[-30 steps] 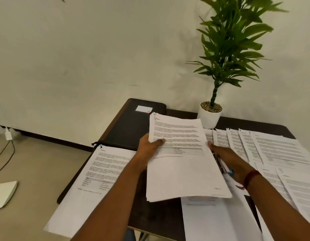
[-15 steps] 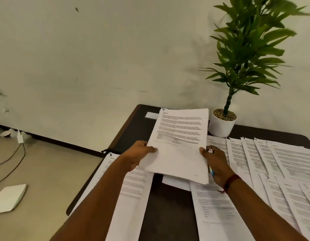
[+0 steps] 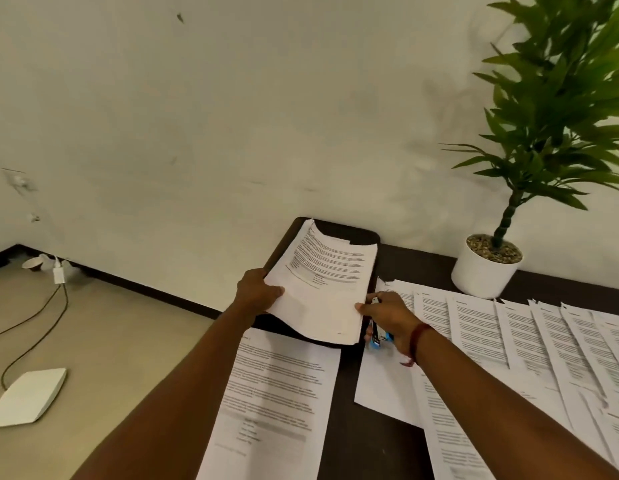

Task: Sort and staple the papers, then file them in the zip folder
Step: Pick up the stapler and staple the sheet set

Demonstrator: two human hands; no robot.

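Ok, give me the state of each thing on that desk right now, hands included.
Paper stack: held over the folder, corners curling.
Zip folder: flat, mostly covered; zip not visible.
Stapler: in right hand.
Left hand: gripping stack's left edge.
Right hand: pinching stack, holding stapler.
Loose sheets: fanned out, overlapping.

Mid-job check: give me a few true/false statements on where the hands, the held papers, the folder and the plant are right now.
1. Both hands grip one stack of papers, left hand on its left edge, right hand on its right. True.
2. The stack is above the black zip folder at the table's far left corner. True.
3. The right hand holds nothing but paper. False: a small blue tool, probably the stapler, is also in it.
4. The potted plant stands on the floor. False: it stands on the table, by the wall.
5. Overlapping printed sheets fan out on the right. True.
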